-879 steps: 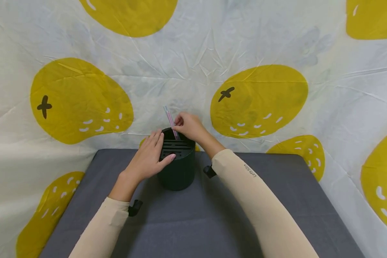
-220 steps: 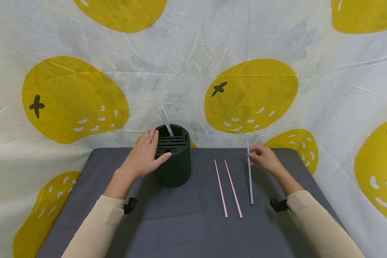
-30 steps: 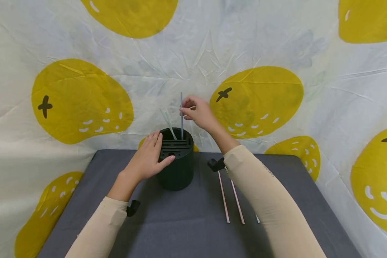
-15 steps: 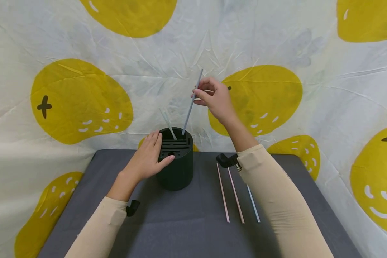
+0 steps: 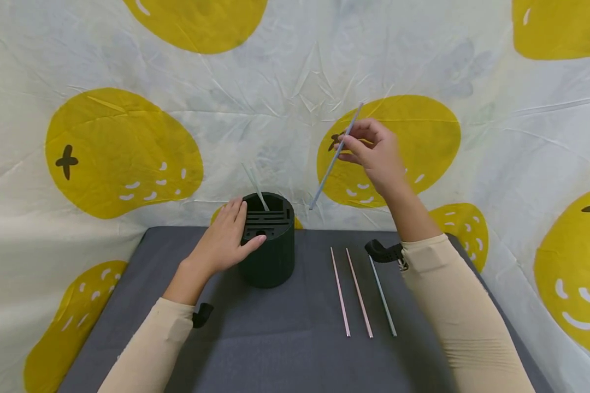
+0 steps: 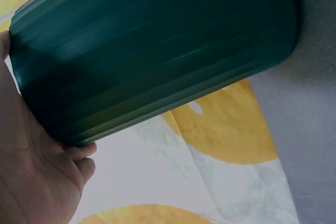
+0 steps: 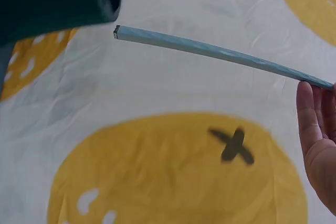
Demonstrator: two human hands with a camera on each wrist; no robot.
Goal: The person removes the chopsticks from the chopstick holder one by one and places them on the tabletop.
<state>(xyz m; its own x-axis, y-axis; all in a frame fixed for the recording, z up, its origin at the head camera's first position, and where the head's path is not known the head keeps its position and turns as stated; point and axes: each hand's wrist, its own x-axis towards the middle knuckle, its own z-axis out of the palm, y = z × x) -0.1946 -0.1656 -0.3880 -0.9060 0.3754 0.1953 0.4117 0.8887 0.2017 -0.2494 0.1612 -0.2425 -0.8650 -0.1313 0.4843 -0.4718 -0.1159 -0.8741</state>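
Note:
In the head view my right hand (image 5: 373,150) pinches a slim blue chopstick (image 5: 335,156) between thumb and fingers. The chopstick slants in the air right of the dark green utensil holder (image 5: 267,262), its lower end outside the rim. Its square end (image 7: 126,32) shows close to the holder's opening in the right wrist view. My left hand (image 5: 221,237) rests along the holder's left side, fingers extended and thumb over the front of the slotted top. Pale green chopsticks (image 5: 257,188) lean in the holder's rear opening.
Right of the holder, two pink chopsticks (image 5: 341,295) and one bluish chopstick (image 5: 383,297) lie side by side on the grey tablecloth (image 5: 275,349). A white cloth with yellow fruit prints (image 5: 255,87) hangs behind the table.
Over the last second my right hand has lifted the blue chopstick out of the holder and carried it rightward. Sticks on the table were absent 29 seconds ago. The left hand keeps its place.

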